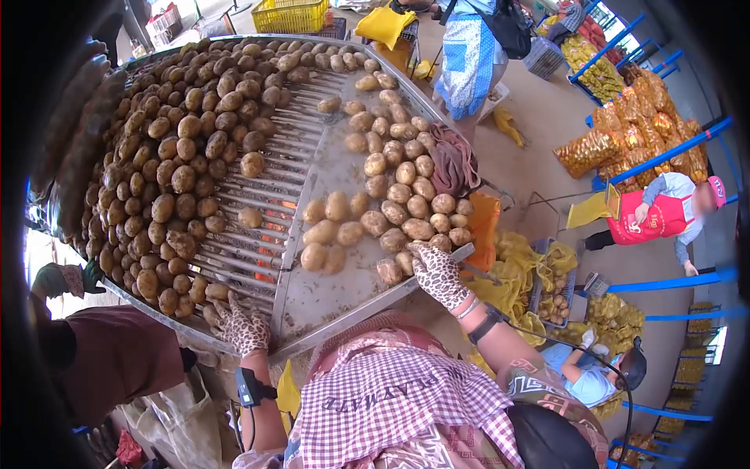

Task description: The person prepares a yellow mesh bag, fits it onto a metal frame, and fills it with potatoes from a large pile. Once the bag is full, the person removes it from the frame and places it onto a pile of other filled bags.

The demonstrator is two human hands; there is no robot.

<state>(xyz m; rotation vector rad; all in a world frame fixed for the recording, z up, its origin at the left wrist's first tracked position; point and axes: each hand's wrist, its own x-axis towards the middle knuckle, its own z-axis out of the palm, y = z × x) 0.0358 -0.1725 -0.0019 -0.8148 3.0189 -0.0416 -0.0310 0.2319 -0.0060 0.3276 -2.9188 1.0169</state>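
Observation:
My left hand, in a leopard-print glove, rests at the near edge of the slatted rack, its fingers spread against potatoes of the big heap. On the metal tray my right hand, gloved alike, touches the near end of a potato group; its fingers are partly hidden, and what they grip, if anything, is unclear. Several paler potatoes lie between the rack and that group. A dark reddish cloth is bunched at the tray's right edge.
An orange bag and yellow net sacks hang or lie right of the tray. A co-worker's green-gloved hand is at the left edge. People stand at the far side and right. Blue rails and stacked potato sacks are further right.

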